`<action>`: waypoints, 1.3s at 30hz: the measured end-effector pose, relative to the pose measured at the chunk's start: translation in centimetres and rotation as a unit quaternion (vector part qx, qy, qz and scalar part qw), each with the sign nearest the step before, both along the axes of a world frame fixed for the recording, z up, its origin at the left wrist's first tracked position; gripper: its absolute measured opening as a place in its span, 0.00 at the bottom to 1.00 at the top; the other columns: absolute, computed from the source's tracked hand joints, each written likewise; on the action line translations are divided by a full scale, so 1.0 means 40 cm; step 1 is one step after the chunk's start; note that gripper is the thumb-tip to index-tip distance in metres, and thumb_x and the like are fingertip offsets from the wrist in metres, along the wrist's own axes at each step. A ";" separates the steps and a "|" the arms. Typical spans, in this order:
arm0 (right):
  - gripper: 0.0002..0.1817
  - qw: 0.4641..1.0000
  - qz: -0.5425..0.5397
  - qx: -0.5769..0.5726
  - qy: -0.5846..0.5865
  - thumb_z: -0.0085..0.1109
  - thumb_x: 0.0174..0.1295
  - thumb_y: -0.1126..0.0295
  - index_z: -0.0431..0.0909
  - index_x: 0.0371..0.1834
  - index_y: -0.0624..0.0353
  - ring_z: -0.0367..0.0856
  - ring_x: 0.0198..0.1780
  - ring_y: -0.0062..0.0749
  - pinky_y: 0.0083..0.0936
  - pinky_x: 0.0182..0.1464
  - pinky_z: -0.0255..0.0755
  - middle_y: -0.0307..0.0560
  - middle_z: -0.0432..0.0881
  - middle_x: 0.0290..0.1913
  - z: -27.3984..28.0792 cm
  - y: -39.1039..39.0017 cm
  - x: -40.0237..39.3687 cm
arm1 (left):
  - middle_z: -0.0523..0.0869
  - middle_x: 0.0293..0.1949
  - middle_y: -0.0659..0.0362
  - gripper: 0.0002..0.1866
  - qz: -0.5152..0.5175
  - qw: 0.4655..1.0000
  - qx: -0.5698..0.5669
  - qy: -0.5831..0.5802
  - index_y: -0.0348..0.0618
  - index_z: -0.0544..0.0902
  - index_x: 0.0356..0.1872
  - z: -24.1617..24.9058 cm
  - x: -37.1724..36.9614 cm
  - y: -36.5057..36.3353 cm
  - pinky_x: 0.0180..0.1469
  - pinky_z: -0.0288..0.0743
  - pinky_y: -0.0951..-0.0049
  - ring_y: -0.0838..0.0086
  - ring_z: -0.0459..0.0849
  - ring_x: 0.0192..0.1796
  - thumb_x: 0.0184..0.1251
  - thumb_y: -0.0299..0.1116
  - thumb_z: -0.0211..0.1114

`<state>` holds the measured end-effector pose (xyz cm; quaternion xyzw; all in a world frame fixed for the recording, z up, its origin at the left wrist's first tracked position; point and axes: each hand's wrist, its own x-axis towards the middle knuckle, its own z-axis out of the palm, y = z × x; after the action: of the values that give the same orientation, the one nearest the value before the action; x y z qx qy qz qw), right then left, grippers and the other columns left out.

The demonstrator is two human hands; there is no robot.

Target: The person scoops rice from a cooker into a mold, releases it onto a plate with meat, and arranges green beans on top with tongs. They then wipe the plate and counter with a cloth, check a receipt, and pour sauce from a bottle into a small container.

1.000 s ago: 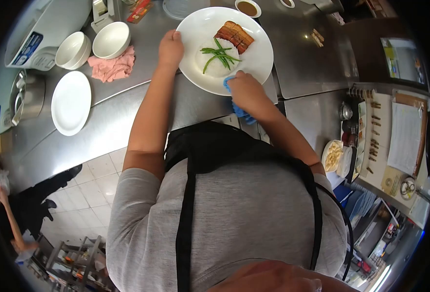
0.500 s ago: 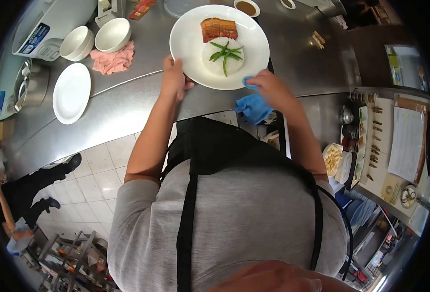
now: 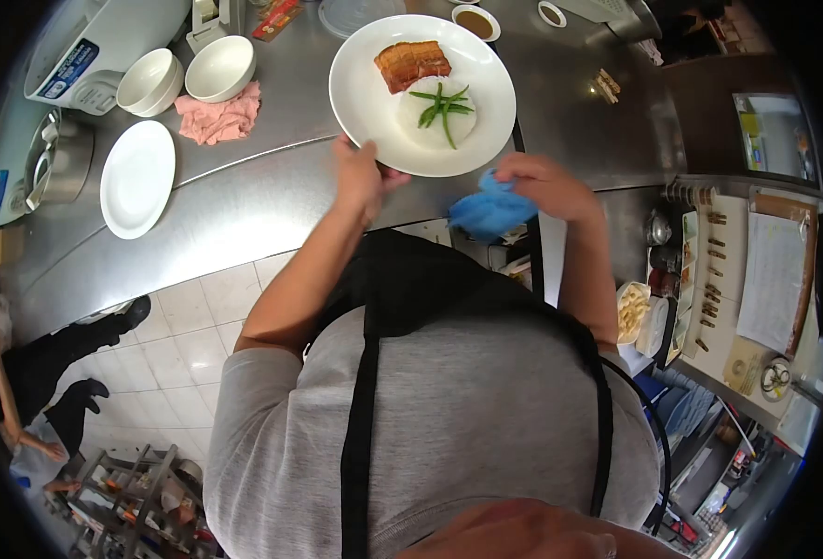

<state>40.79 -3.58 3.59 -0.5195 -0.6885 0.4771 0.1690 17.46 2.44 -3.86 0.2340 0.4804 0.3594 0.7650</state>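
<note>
My left hand (image 3: 363, 177) grips the near left rim of a large white plate (image 3: 360, 107), thumb on top and fingers beneath. On the plate lie a browned slab of meat (image 3: 411, 65) and a round mound of white rice (image 3: 430, 137) topped with crossed green beans (image 3: 445, 110). To the right of the rim, my right hand (image 3: 551, 186) pinches a blue cloth (image 3: 493, 210) that hangs below its fingers, apart from the plate.
Two white bowls (image 3: 220, 70), a pink cloth (image 3: 217, 116) and an oval white plate (image 3: 138, 179) sit on the steel counter (image 3: 244, 200) at left. Sauce dishes (image 3: 476, 24) stand beyond the plate. At far left another person (image 3: 39, 456) is present. Fries (image 3: 632, 312) fill a tub at right.
The plate has turned, so the meat and rice have shifted round on it. My right hand has come off the rim toward the right with the blue cloth; my left hand has moved right.
</note>
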 end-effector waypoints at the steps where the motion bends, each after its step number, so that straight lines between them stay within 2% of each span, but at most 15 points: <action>1: 0.12 0.999 -0.046 -0.013 -0.005 0.45 0.49 0.78 0.75 0.37 0.60 0.73 0.40 0.39 0.29 0.41 0.67 0.49 0.74 0.34 0.021 -0.023 0.008 | 0.69 0.36 0.52 0.19 -0.009 1.000 -0.015 -0.023 0.44 0.50 0.51 0.000 0.013 -0.033 0.29 0.78 0.67 0.74 0.73 0.25 0.63 0.37 0.43; 2: 0.12 0.995 -0.093 -0.025 -0.010 0.46 0.49 0.78 0.75 0.38 0.59 0.73 0.40 0.40 0.29 0.42 0.67 0.49 0.74 0.34 0.031 -0.034 0.010 | 0.69 0.37 0.52 0.20 -0.019 0.998 -0.030 -0.045 0.44 0.50 0.50 0.005 0.020 -0.059 0.30 0.78 0.66 0.72 0.74 0.25 0.63 0.38 0.44; 5: 0.12 0.955 -0.123 0.086 -0.254 0.46 0.52 0.75 0.75 0.39 0.57 0.73 0.41 0.42 0.30 0.43 0.67 0.50 0.74 0.38 0.004 -0.028 -0.038 | 0.67 0.39 0.53 0.22 -0.117 0.991 -0.058 -0.011 0.45 0.51 0.50 0.057 0.010 -0.109 0.30 0.78 0.64 0.71 0.74 0.26 0.62 0.44 0.47; 8: 0.12 0.890 -0.177 0.057 -0.417 0.45 0.52 0.73 0.75 0.40 0.57 0.73 0.42 0.43 0.30 0.44 0.67 0.51 0.72 0.42 -0.016 0.006 -0.071 | 0.66 0.37 0.56 0.22 -0.107 0.992 -0.063 -0.020 0.47 0.54 0.49 0.014 -0.036 -0.060 0.25 0.77 0.70 0.71 0.74 0.26 0.62 0.47 0.47; 11: 0.14 0.888 -0.175 0.070 -0.420 0.43 0.53 0.73 0.75 0.41 0.53 0.72 0.45 0.44 0.31 0.46 0.67 0.53 0.71 0.43 -0.049 0.036 -0.028 | 0.68 0.32 0.58 0.18 -0.096 0.995 -0.029 0.000 0.47 0.57 0.47 -0.002 -0.069 0.007 0.19 0.75 0.76 0.74 0.74 0.22 0.62 0.44 0.47; 14: 0.15 0.823 -0.304 0.069 -0.474 0.43 0.52 0.74 0.76 0.42 0.48 0.72 0.46 0.43 0.31 0.48 0.66 0.51 0.71 0.44 -0.024 0.134 0.052 | 0.72 0.27 0.59 0.16 -0.113 0.993 0.012 0.023 0.45 0.59 0.47 -0.025 -0.083 0.056 0.19 0.75 0.78 0.76 0.75 0.19 0.62 0.39 0.47; 17: 0.18 0.853 -0.265 0.196 -0.405 0.43 0.51 0.76 0.76 0.42 0.43 0.72 0.46 0.40 0.29 0.47 0.68 0.47 0.71 0.44 -0.090 0.228 0.118 | 0.75 0.25 0.55 0.20 -0.143 0.989 0.040 0.007 0.40 0.56 0.52 -0.011 -0.076 0.071 0.18 0.74 0.78 0.74 0.77 0.19 0.60 0.34 0.46; 23: 0.17 0.866 -0.104 0.101 -0.478 0.45 0.48 0.78 0.78 0.37 0.45 0.73 0.44 0.38 0.26 0.45 0.68 0.46 0.72 0.43 -0.084 0.192 0.126 | 0.78 0.29 0.52 0.17 -0.141 0.988 0.050 0.050 0.39 0.59 0.49 -0.002 -0.059 0.073 0.21 0.76 0.77 0.72 0.79 0.22 0.58 0.30 0.41; 25: 0.14 0.896 -0.065 0.080 -0.433 0.47 0.47 0.77 0.77 0.36 0.50 0.73 0.42 0.39 0.26 0.44 0.68 0.47 0.73 0.40 -0.083 0.093 0.107 | 0.78 0.30 0.51 0.17 -0.149 0.988 0.025 0.032 0.40 0.59 0.49 -0.006 -0.055 0.072 0.22 0.76 0.77 0.71 0.80 0.22 0.58 0.29 0.41; 27: 0.14 0.978 0.038 0.058 -0.195 0.46 0.46 0.79 0.77 0.35 0.53 0.73 0.39 0.40 0.27 0.42 0.68 0.49 0.73 0.38 -0.080 0.016 0.089 | 0.78 0.32 0.51 0.16 -0.149 0.989 0.003 0.014 0.41 0.59 0.49 -0.004 -0.043 0.058 0.24 0.76 0.75 0.70 0.80 0.24 0.58 0.30 0.41; 30: 0.15 0.990 -0.057 -0.036 -0.126 0.44 0.45 0.81 0.77 0.34 0.57 0.73 0.39 0.42 0.28 0.43 0.68 0.50 0.73 0.37 -0.005 -0.013 0.044 | 0.77 0.38 0.50 0.17 -0.172 0.984 -0.041 -0.006 0.41 0.59 0.50 0.012 -0.021 -0.007 0.30 0.76 0.71 0.68 0.80 0.30 0.60 0.33 0.45; 32: 0.13 0.949 -0.129 0.032 -0.286 0.44 0.45 0.80 0.77 0.32 0.59 0.74 0.40 0.42 0.30 0.43 0.69 0.52 0.73 0.37 -0.018 -0.006 0.004 | 0.76 0.41 0.48 0.22 -0.224 0.971 -0.084 -0.026 0.40 0.57 0.54 0.019 -0.027 -0.043 0.35 0.76 0.70 0.66 0.80 0.35 0.61 0.34 0.50; 35: 0.11 0.879 -0.110 0.066 -0.459 0.45 0.45 0.79 0.77 0.31 0.63 0.75 0.40 0.43 0.32 0.41 0.70 0.54 0.73 0.37 -0.050 0.015 -0.097 | 0.73 0.47 0.48 0.25 -0.422 0.893 0.150 0.029 0.40 0.60 0.56 -0.020 -0.104 -0.100 0.50 0.69 0.68 0.62 0.74 0.48 0.60 0.38 0.54; 38: 0.10 0.866 -0.066 0.048 -0.493 0.45 0.46 0.77 0.76 0.30 0.66 0.75 0.39 0.44 0.34 0.38 0.72 0.57 0.73 0.37 -0.072 0.050 -0.184 | 0.71 0.50 0.48 0.24 -0.451 0.767 0.443 -0.112 0.42 0.62 0.58 -0.072 -0.192 -0.127 0.56 0.61 0.70 0.61 0.68 0.55 0.60 0.36 0.52; 39: 0.10 0.870 -0.058 0.041 -0.488 0.46 0.46 0.77 0.76 0.30 0.67 0.75 0.39 0.45 0.35 0.36 0.72 0.58 0.72 0.37 -0.078 0.066 -0.201 | 0.70 0.52 0.48 0.23 -0.468 0.766 0.433 -0.082 0.41 0.64 0.57 -0.069 -0.215 -0.131 0.57 0.60 0.70 0.61 0.67 0.56 0.60 0.36 0.52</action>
<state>32.76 -0.92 0.48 -0.7176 -0.6708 0.1241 -0.1402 8.85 -2.80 -6.62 0.7059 0.0397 0.1441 0.6924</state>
